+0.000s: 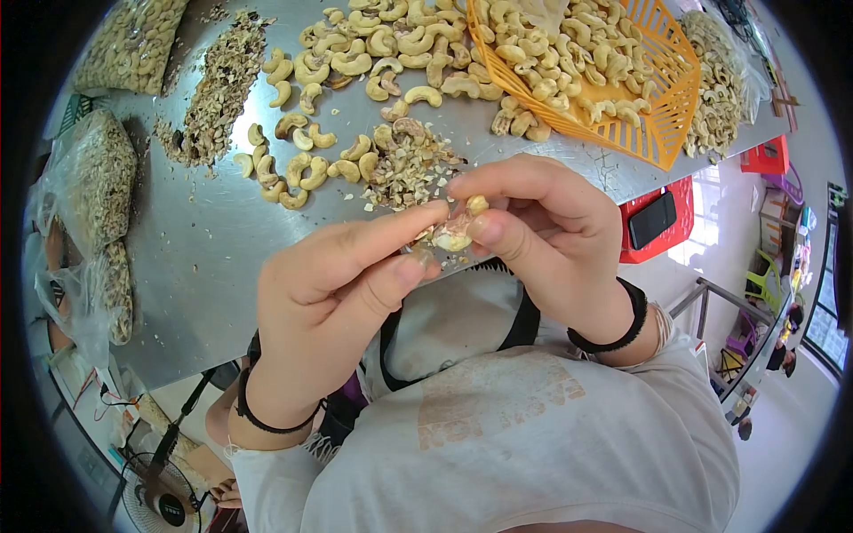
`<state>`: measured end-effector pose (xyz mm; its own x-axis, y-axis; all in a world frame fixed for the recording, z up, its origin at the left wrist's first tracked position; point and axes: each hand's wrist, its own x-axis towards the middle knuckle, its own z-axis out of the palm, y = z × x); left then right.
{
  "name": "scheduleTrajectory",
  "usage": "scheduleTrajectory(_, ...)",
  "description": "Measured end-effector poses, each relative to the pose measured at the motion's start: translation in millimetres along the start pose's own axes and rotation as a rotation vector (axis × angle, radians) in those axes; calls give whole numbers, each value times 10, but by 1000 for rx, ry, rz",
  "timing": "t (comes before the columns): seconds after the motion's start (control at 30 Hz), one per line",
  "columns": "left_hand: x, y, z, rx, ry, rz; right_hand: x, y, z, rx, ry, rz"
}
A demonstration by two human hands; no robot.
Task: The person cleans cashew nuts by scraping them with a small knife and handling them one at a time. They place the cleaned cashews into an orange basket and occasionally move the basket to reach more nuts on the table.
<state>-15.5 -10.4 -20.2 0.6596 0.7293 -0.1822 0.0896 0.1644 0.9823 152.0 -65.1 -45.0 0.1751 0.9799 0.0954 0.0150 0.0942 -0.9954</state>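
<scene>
Between my two hands, just over the table's near edge, is a cashew nut (454, 236) with bits of reddish-brown skin on it. My left hand (333, 277) pinches its left side with thumb and forefinger. On the other side, the thumb and forefinger of my right hand (562, 220) grip it too. The fingertips partly cover the nut. Directly behind them lies a small heap of skin flakes and broken bits (407, 169). Loose whole cashews (298, 171) sit to the left of that heap, and a larger spread of cashews (391, 40) lies farther back.
An orange plastic basket (662, 147) with cashews stands at the back right, beside a bag of nuts (713, 84). Bags of cashews (133, 40) and fragments (99, 178) line the left, near a scrap pile (213, 98). A phone (653, 220) rests on a red stool (682, 200).
</scene>
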Motion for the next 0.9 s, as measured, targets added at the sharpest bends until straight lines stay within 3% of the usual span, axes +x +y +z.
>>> scheduleTrajectory(0.13, -2, -23, 36, 139, 4, 129, 14, -3, -2, 195, -76, 38)
scheduleTrajectory(0.23, -15, -15, -22, 218, -87, 125, 13, -45, -3, 321, -94, 105)
scheduleTrajectory(0.4, -15, -47, 3, 251, -69, 168, 5, -92, -13, 425, -105, 241)
scheduleTrajectory(0.6, -33, -46, 27, 298, 6, 171, 3, -74, 33, 303, -68, 243)
scheduleTrajectory(0.67, -32, -49, 39, 316, 39, 189, -5, 6, 45, 141, -54, 33)
scheduleTrajectory(0.9, -17, -46, 76, 497, 113, 274, -24, 64, 150, -136, 38, -76)
